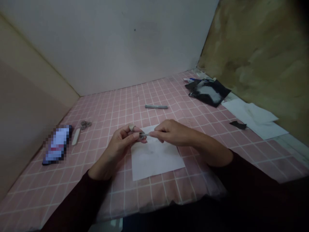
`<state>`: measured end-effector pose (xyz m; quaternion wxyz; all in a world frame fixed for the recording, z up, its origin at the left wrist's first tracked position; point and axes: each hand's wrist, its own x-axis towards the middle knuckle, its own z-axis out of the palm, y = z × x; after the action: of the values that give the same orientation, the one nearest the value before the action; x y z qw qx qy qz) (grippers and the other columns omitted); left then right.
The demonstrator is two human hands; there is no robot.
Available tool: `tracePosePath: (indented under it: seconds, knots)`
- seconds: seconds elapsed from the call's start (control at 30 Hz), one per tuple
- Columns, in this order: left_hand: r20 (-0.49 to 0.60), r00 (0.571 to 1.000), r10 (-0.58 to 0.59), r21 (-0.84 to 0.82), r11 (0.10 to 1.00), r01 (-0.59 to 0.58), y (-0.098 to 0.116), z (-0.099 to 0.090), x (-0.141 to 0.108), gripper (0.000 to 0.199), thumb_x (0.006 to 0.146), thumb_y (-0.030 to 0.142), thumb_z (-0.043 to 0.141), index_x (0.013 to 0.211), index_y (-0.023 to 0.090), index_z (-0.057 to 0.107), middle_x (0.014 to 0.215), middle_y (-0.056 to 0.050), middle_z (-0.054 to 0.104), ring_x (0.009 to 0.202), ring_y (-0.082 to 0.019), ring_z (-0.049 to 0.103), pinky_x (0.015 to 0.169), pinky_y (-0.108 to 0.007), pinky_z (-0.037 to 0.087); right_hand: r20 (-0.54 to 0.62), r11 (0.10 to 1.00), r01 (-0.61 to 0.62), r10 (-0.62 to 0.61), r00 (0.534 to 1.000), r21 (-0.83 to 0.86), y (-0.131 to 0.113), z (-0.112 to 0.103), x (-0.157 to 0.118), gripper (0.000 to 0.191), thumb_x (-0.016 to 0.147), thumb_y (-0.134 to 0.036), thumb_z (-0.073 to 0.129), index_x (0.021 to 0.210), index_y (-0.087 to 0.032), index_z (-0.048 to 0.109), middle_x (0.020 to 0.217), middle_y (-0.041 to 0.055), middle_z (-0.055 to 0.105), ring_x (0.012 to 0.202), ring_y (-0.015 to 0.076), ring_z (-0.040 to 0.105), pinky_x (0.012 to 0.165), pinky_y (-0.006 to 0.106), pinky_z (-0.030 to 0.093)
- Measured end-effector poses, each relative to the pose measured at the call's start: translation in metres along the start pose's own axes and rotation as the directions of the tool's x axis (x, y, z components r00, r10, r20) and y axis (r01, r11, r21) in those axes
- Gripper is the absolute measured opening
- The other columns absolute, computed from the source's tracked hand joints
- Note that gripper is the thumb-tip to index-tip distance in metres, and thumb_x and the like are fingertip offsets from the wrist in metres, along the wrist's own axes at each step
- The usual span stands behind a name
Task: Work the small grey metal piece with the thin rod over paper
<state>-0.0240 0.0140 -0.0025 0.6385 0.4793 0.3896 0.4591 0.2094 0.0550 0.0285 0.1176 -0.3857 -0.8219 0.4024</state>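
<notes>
Over a white sheet of paper [156, 161], my left hand [123, 138] pinches a small grey ring-like piece [142, 136] between thumb and fingers. A beige band [132, 127] is wrapped round one of its fingertips. My right hand [171, 132] is closed on a thin grey stick [146, 135], whose far end meets the small piece. Most of the stick is hidden inside the right hand. The piece is too small and dim for its details to show.
A grey rod [156, 107] lies beyond my hands. To the left are a pixelated phone-like object [58, 145], a white flat stick [76, 137] and several small grey rings [85, 124]. Black sheets [214, 93], white papers [253, 116] and a black scrap [238, 125] lie right. Walls enclose the pink checked table.
</notes>
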Motion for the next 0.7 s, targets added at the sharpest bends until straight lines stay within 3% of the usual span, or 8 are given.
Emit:
tracePosePath:
  seconds: [0.13,0.53,0.7]
  knots:
    - [0.032,0.999,-0.005,0.015,1.0,0.004,0.0015,0.0011,-0.0003,0.019,0.081,0.028,0.077,0.091,0.014,0.07,0.076,-0.005,0.075,0.068,-0.015,0.071,0.075,-0.027,0.055,0.035,1.0,0.012,-0.012,0.999,0.011,0.0036,-0.0026,-0.0004,0.047,0.094,-0.043,0.05,0.056,-0.016,0.051,0.051,-0.004,0.039,0.052,0.0084,0.038,0.058,0.028,0.026]
    - [-0.052,0.998,0.021,0.013,1.0,-0.021,0.0035,0.0018,-0.0005,0.021,0.074,0.024,0.083,0.088,0.017,0.068,0.084,-0.003,0.075,0.073,-0.014,0.07,0.067,-0.022,0.054,0.105,0.997,-0.069,0.063,0.992,0.048,0.0026,-0.0016,-0.0003,0.05,0.096,-0.043,0.048,0.054,-0.015,0.053,0.05,-0.0044,0.035,0.051,0.0086,0.036,0.058,0.029,0.027]
    - [-0.042,0.998,0.047,0.053,0.998,-0.045,0.0042,0.0061,-0.0016,0.018,0.075,0.021,0.082,0.087,0.016,0.069,0.091,-0.005,0.077,0.08,-0.015,0.072,0.075,-0.025,0.057,0.086,0.996,-0.074,0.069,0.994,0.05,0.0005,0.0008,0.0017,0.052,0.097,-0.044,0.047,0.055,-0.015,0.055,0.049,-0.0035,0.039,0.052,0.009,0.038,0.059,0.029,0.028]
